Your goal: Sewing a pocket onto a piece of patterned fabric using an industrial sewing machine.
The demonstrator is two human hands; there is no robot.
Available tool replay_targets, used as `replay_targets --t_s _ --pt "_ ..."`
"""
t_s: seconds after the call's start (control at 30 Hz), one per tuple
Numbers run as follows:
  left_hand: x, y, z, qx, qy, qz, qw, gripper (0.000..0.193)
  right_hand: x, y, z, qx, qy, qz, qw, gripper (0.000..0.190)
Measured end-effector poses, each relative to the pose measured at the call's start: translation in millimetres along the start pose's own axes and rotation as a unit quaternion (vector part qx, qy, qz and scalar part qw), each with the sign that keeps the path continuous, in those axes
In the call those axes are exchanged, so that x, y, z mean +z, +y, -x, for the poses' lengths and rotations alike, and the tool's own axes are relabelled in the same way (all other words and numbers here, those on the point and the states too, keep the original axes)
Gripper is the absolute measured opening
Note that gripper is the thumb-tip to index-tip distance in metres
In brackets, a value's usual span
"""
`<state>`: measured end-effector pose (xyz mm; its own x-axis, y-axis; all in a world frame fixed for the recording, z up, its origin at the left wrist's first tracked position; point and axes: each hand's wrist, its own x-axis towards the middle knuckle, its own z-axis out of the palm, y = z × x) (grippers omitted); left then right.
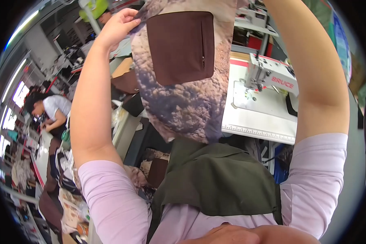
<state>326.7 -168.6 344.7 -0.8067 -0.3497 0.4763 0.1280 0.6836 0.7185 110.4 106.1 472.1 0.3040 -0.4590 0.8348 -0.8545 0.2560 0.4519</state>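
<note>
My left hand [117, 30] pinches the upper left edge of a printed fabric panel [183, 106] between thumb and fingers. The panel hangs raised in front of me, with a cloud-like print in beige, pink and dark purple. On it sits a dark brown patch pocket [178, 48] with rounded corners and a zipper [203, 59] along its right side. The panel's top runs past the upper frame edge. My right forearm [314, 61] reaches up on the right, and its hand is out of view.
Right of the panel stands a Bruce sewing machine [273, 74] on a white table [259, 125] with a ruler along its front edge. More printed and brown pieces [158, 172] lie low on the left. Another person [56, 109] bends over work at far left; a green cap [94, 9] shows at the top.
</note>
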Motion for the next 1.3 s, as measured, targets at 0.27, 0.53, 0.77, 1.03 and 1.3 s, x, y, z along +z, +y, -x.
replay_targets --t_s 0.27,0.53,0.77,1.03,1.3 --pt "-50 -13 80 -0.030 0.164 0.085 0.982 0.018 -22 -78 -69 -0.081 0.000 0.025 0.996 0.021" --pt "-72 5 156 -0.003 0.272 0.187 0.944 0.016 -20 -123 -80 -0.094 0.009 -0.076 0.993 0.020" --pt "-75 0 194 -0.036 0.255 0.240 0.936 0.029 -9 -136 -98 -0.066 -0.046 -0.153 0.985 0.020" --pt "-64 -28 192 -0.045 0.248 0.287 0.924 0.031 16 -126 -103 -0.074 -0.147 -0.238 0.957 0.025" --pt "-44 -62 200 0.055 0.124 0.313 0.940 0.039 -10 -137 -107 -0.029 -0.279 -0.154 0.947 0.025"
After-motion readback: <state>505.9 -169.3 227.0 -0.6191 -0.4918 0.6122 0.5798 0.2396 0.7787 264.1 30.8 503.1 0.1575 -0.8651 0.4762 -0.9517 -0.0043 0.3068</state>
